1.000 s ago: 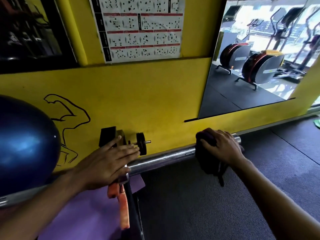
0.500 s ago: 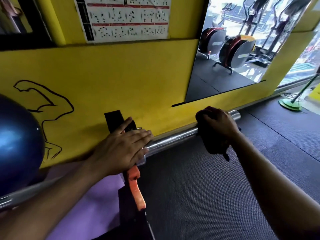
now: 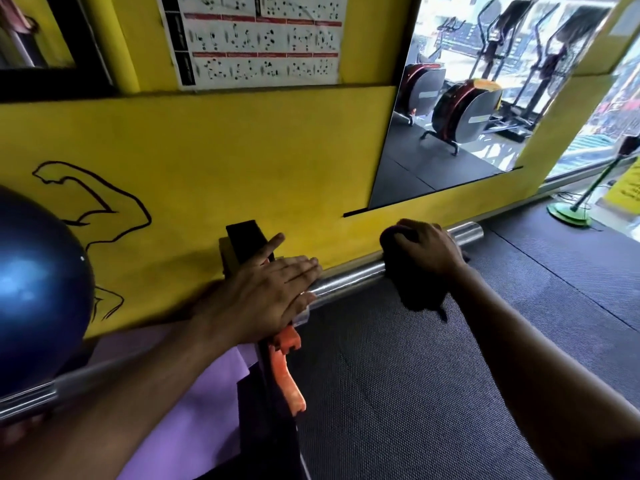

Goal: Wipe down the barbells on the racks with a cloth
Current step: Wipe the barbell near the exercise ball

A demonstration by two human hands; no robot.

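Observation:
A chrome barbell (image 3: 349, 277) runs across the view from lower left to upper right, resting in a black rack hook (image 3: 242, 242). My right hand (image 3: 429, 247) grips a dark cloth (image 3: 420, 294) wrapped over the bar's sleeve, a short way from the bare end (image 3: 467, 232). The cloth's loose end hangs below the bar. My left hand (image 3: 266, 292) lies flat on the bar at the rack, fingers straight and pointing right. An orange lever (image 3: 285, 368) hangs below that hand.
A yellow wall (image 3: 242, 150) with a mirror (image 3: 485, 98) stands just behind the bar. A blue exercise ball (image 3: 38, 292) sits at the left, a purple mat (image 3: 194, 403) below it. Dark rubber flooring (image 3: 415, 393) spreads to the right, with a green-based stand (image 3: 569, 214) near the window.
My right hand and the cloth stay on the sleeve a short way from its end, shifting only slightly along it. The left hand stays flat at the rack. The view has swung right.

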